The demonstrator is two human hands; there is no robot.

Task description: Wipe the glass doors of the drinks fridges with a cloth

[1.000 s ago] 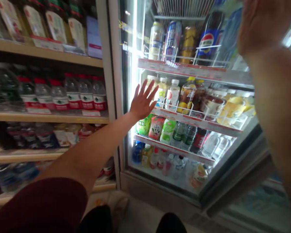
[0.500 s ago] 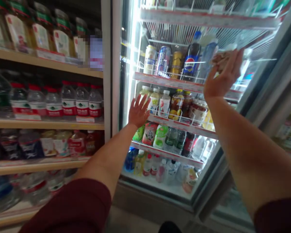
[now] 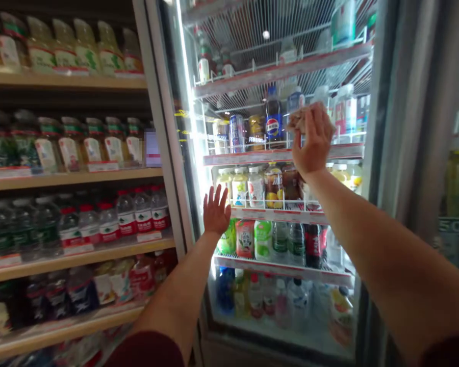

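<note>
Two hands point(image 3: 217, 213) point(image 3: 312, 150), one crumpled cloth point(image 3: 297, 121)

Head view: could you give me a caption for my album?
Right hand holding what looks like a crumpled cloth, left hand spread open, both raised before a lit drinks fridge.

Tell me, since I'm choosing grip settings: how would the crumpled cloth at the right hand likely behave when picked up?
The cloth is probably floppy, as it bunches in uneven folds around the fingers of the right hand. It is likely light, being little bigger than that hand. Its irregular, crumpled outline makes rolling unlikely.
</note>
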